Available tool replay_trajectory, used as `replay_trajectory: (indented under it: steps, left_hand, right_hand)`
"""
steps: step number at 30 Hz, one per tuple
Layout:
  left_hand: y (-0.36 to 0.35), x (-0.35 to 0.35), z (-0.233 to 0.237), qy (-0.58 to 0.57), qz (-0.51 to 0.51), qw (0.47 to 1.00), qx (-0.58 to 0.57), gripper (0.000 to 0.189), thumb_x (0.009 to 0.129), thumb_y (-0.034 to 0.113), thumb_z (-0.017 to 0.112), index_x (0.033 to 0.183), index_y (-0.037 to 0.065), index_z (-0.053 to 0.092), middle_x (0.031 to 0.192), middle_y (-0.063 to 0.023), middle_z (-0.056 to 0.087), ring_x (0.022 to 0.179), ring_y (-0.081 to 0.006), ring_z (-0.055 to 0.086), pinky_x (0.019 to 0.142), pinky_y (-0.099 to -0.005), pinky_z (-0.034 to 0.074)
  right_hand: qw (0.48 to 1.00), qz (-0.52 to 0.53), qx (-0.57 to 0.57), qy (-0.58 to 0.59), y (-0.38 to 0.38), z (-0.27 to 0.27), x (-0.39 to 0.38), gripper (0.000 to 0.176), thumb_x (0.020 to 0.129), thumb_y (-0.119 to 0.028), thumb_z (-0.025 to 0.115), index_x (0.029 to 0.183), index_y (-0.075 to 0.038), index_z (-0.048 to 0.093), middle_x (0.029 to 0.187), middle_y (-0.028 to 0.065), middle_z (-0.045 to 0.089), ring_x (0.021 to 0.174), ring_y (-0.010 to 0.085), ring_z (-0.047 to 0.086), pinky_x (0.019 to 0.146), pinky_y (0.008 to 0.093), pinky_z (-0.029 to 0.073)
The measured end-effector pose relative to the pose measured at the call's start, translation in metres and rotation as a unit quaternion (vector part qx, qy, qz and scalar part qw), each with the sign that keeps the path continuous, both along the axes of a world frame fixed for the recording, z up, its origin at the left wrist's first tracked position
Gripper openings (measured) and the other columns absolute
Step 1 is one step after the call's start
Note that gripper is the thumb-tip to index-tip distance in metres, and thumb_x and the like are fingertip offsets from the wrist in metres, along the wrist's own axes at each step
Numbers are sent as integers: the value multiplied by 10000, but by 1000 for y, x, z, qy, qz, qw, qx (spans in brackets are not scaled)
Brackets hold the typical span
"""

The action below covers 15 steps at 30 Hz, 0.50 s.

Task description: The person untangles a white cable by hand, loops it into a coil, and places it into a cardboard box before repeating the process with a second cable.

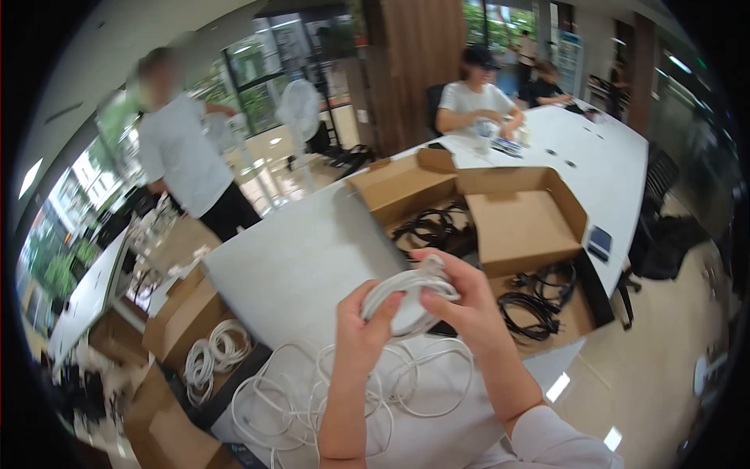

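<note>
Both my hands grip a coiled white cable [408, 283] above the table. My left hand [361, 324] is closed round the coil's left side, thumb on top. On the right side, my right hand [462, 301] pinches the coil near what looks like its plug end. Below my hands, a loose tangle of white cable [273, 399] spreads over the tabletop. A cardboard box [205, 348] at the lower left holds several coiled white cables [215, 356].
Two open cardboard boxes [523, 215] with black cables [535, 309] stand beyond my hands on the white table [281, 250]. A dark phone-like object [600, 242] lies at right. One person [183, 148] stands at left; another [476, 98] sits at the far side. A white fan [301, 109] stands behind.
</note>
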<state>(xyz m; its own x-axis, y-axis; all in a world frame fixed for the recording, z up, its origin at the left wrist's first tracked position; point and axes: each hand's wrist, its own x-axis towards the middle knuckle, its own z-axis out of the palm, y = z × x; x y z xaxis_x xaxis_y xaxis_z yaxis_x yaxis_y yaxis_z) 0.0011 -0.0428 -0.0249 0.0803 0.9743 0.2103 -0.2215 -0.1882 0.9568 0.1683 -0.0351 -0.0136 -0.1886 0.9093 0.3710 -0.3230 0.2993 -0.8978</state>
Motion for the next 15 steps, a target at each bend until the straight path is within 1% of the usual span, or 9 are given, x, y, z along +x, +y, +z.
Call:
replay_trajectory:
  steps: [2, 3, 5, 6, 7, 10, 11, 14, 15]
  left_hand:
    - [-1, -4, 3, -15, -1, 1000, 13, 168, 895, 180, 657, 933, 17, 652, 653, 65, 521, 508, -1, 379, 442, -191, 274]
    - [-1, -8, 3, -22, -6, 1000, 17, 163, 897, 176, 656, 927, 15, 652, 658, 65, 527, 525, -3, 389, 455, -192, 284]
    - [-2, -15, 4, -28, -28, 999, 19, 154, 900, 166, 653, 915, 13, 652, 668, 64, 538, 557, -6, 409, 481, -195, 305]
    - [-3, -17, 4, -28, -20, 999, 24, 155, 899, 165, 655, 908, 10, 652, 675, 61, 543, 578, -9, 419, 498, -196, 315]
    - [-2, -17, 5, -29, -16, 999, 31, 156, 899, 164, 657, 900, 8, 651, 682, 58, 549, 599, -12, 428, 515, -197, 325]
    - [-3, -17, 6, -14, -17, 999, 27, 156, 896, 161, 663, 888, 6, 649, 704, 48, 565, 651, -21, 452, 558, -202, 354]
    - [-4, -18, 6, -4, -18, 1000, 22, 156, 895, 160, 665, 885, 6, 648, 712, 44, 570, 667, -24, 459, 572, -204, 364]
    - [-8, -18, 10, 47, -25, 998, 18, 138, 881, 143, 675, 886, 8, 648, 719, 30, 576, 672, -32, 466, 584, -201, 377]
    - [-8, -17, 10, 68, -2, 997, 41, 132, 876, 136, 677, 882, 7, 648, 715, 28, 577, 672, -34, 468, 585, -202, 379]
  right_hand:
    - [999, 11, 42, -28, -1, -5, -3, 533, 822, -42, 696, 1312, 14, 496, 970, -10, 583, 829, 35, 496, 725, 178, 409]
    - [997, 20, 68, -21, -3, -6, -4, 554, 817, -47, 698, 1326, 13, 487, 926, -17, 574, 807, 31, 479, 707, 167, 387]
    - [995, 42, 86, 7, -3, -11, -8, 618, 833, -190, 729, 1341, 38, 460, 908, 0, 587, 784, 41, 491, 695, 182, 393]
    - [994, 51, 97, 25, -4, -11, -11, 654, 836, -249, 736, 1345, 47, 451, 903, 8, 592, 769, 46, 496, 688, 189, 394]
    - [994, 45, 98, 10, -6, -10, -12, 749, 847, -443, 689, 1344, 60, 443, 907, 24, 602, 736, 62, 506, 673, 199, 393]
    - [993, 68, 83, 39, 0, -18, -9, 823, 846, -568, 616, 1348, 60, 438, 905, 32, 605, 717, 74, 503, 665, 198, 385]
    - [995, 60, 73, 24, 0, -18, -7, 860, 827, -654, 558, 1318, 48, 474, 944, 48, 624, 735, 82, 539, 655, 206, 413]
    - [992, 69, 11, 109, 1, -21, -5, 811, 819, -657, 562, 1251, 28, 530, 980, 63, 638, 776, 92, 580, 642, 222, 449]
    - [990, 73, 4, 125, 2, -21, -5, 702, 833, -643, 560, 1119, -2, 583, 954, 55, 636, 820, 102, 605, 633, 235, 474]
